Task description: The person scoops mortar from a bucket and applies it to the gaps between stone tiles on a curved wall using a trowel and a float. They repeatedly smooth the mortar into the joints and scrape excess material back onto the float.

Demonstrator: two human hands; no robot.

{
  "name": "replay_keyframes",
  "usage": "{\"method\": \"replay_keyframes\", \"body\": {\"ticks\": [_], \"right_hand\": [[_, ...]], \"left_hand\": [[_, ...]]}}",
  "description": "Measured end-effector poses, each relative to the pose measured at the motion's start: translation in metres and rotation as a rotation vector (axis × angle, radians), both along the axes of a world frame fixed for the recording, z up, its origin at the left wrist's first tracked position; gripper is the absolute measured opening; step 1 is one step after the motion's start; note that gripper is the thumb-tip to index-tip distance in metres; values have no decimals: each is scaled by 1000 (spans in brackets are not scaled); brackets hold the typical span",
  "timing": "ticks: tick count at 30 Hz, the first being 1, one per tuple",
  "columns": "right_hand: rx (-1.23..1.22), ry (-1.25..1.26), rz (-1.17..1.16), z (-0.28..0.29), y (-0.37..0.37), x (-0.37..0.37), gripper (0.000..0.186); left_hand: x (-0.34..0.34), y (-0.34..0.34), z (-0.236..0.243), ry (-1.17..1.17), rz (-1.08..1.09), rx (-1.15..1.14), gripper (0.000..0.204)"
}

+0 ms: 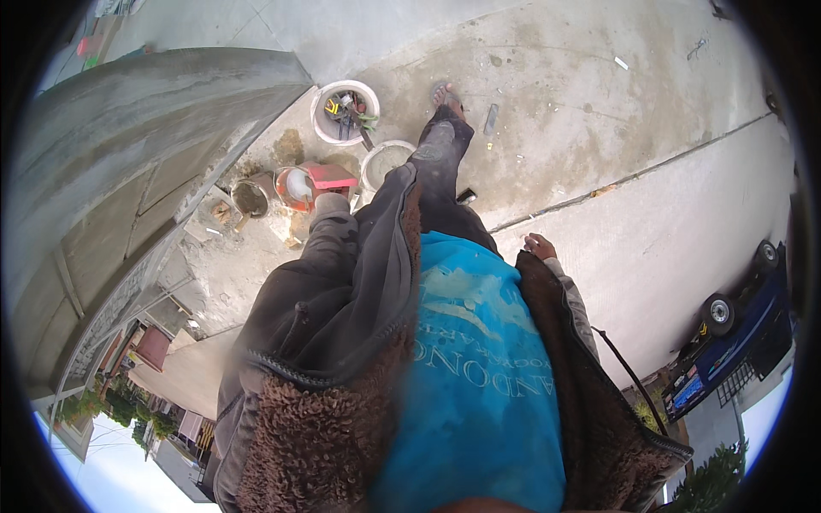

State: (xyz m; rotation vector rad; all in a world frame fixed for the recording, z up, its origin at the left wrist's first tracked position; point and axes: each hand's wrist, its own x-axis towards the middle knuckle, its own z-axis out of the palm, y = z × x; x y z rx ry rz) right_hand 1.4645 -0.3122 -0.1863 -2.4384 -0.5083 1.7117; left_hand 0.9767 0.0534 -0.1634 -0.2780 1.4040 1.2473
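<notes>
My left hand [332, 203] is in front of my left thigh, closed at the near edge of a flat pinkish-red plastic piece [332, 176]; its fingers are mostly hidden. Behind that piece stands an orange bucket [283, 190] with something whitish inside. To my right, my right hand [540, 246] hangs beside the open jacket, its fingers loosely bent and a little apart, with no object visible in it. Ahead of my left hand are a white bucket [370, 115] of tools and a pale round tub [365, 173] with grey contents, partly behind my leg.
A small dark bucket [251, 198] stands left of the orange one, near a grey wall [171, 128]. On the stained concrete floor [581, 94] lies a flat grey bar [491, 119] beside my sandalled foot [448, 98]. A dark blue vehicle [734, 329] is parked at the right.
</notes>
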Motion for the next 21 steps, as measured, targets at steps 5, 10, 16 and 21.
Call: {"method": "replay_keyframes", "body": {"ticks": [5,10,16,21], "right_hand": [[-38,-66,267,-21,115,78,56],[54,-28,261,16,314,104,57],[138,50,317,35,525,118,59],[1,98,462,28,641,175,61]], "left_hand": [[43,97,-25,4,34,80,26],[65,109,-1,56,118,4,25],[106,168,10,68,239,-92,24],[147,232,20,130,348,-145,24]]}}
